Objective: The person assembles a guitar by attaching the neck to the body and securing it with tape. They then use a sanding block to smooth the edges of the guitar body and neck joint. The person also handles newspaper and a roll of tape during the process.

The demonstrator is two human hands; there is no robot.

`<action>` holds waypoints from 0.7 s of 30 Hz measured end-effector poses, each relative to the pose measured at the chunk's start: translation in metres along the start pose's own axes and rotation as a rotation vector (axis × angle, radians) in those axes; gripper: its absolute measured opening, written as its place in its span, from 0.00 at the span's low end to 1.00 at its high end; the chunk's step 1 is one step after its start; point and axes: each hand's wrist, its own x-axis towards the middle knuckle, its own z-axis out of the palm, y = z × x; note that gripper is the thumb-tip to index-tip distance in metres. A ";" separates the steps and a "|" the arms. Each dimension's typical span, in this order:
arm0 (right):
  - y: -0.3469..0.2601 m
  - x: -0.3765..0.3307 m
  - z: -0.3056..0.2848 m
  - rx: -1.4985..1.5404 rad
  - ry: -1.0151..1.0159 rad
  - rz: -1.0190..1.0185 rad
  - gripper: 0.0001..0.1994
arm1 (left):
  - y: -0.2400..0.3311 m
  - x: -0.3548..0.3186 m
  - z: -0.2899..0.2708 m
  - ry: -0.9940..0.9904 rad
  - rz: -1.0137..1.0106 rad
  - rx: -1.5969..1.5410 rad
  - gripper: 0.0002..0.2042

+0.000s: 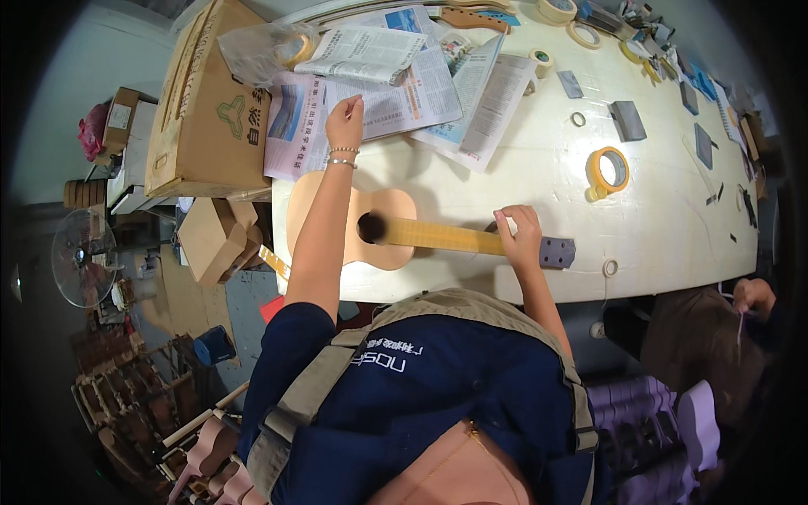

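A pale, unfinished wooden ukulele (389, 254) lies flat on the white table in front of me, its body to the left. Yellow tape covers its fretboard (450, 236), and its grey headstock (557, 252) points right. My right hand (522, 234) is closed around the neck just before the headstock. Stretched across the ukulele's body, my left arm reaches to the newspapers (383, 109) at the back. There my left hand (343, 126) is closed, its fingertips pinched over the paper; what they hold, if anything, cannot be made out.
A large cardboard box (198, 109) stands at the left table edge. Right of the ukulele lie a yellow tape roll (608, 172), a grey block (628, 121) and a small ring of tape (610, 268). Another person's hand (753, 296) shows at far right.
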 end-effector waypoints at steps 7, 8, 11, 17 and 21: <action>0.006 -0.011 0.014 -0.180 -0.105 0.026 0.07 | -0.059 0.064 0.003 0.426 0.344 0.718 0.14; 0.007 -0.010 0.011 -0.217 -0.114 0.049 0.07 | -0.042 0.062 0.004 0.354 0.449 0.720 0.15; 0.004 -0.006 0.011 -0.246 -0.144 0.066 0.07 | 0.016 0.060 0.011 0.153 0.683 0.773 0.16; 0.005 -0.005 0.011 -0.294 -0.173 0.076 0.08 | 0.047 0.063 0.066 -0.106 0.833 1.182 0.11; 0.001 -0.003 0.009 -0.289 -0.165 0.068 0.08 | 0.028 0.086 0.093 -0.197 0.687 1.330 0.07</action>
